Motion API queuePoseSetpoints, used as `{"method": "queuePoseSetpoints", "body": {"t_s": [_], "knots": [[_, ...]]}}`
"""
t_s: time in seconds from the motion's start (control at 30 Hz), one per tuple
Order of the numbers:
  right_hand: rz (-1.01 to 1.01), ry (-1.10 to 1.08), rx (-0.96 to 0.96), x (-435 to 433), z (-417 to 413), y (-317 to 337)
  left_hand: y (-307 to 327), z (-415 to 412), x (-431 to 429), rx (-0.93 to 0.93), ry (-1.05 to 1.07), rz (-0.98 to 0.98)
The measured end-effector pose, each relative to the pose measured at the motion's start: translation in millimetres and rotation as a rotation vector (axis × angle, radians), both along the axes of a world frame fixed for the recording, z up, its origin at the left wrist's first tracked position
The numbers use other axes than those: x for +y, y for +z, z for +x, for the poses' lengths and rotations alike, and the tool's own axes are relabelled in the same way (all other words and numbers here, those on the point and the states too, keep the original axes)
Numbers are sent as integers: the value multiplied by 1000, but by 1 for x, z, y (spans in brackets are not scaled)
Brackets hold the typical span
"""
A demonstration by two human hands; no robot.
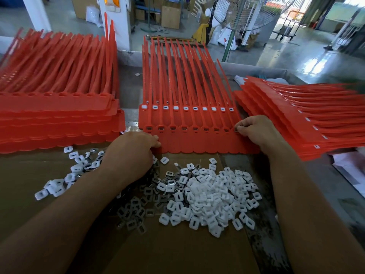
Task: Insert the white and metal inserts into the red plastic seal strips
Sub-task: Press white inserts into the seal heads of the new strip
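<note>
Cardboard bench [29, 175], factory floor behind. Sheet [197, 143] at mid-bench: metal inserts [184, 128] sit in nearly all front slots. Right hand [254, 129] pinches one at the rightmost slot; white caps look still to go. Left hand [136, 153] grips the sheet's left corner. Pile [207, 194] lies just in front of the sheet; stacks [59, 119] crowd both its sides.

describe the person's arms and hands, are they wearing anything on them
Both are bare. The left hand and right hand have no gloves, and no rings, watch or wristband show. The left forearm and right forearm are uncovered down to the bottom edge of the head view, so no sleeve is visible.
</note>
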State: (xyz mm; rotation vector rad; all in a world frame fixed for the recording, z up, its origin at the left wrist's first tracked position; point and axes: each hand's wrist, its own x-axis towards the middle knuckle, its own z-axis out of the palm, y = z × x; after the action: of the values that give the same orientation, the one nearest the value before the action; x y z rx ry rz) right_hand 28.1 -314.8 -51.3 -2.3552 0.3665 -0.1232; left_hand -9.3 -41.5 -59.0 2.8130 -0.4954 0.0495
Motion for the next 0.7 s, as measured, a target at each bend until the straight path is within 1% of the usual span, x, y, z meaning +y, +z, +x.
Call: {"method": "queuePoseSetpoints", "body": {"t_s": [0.2, 0.47, 0.7], "knots": [[-76, 18, 0, -1, 1, -1, -1, 3, 0, 9, -5, 6], [-39, -26, -48, -1, 1, -1, -4, 3, -1, -21, 7, -31], [-76, -16, -61, 1, 2, -1, -5, 2, -1, -37, 4, -44]]}}
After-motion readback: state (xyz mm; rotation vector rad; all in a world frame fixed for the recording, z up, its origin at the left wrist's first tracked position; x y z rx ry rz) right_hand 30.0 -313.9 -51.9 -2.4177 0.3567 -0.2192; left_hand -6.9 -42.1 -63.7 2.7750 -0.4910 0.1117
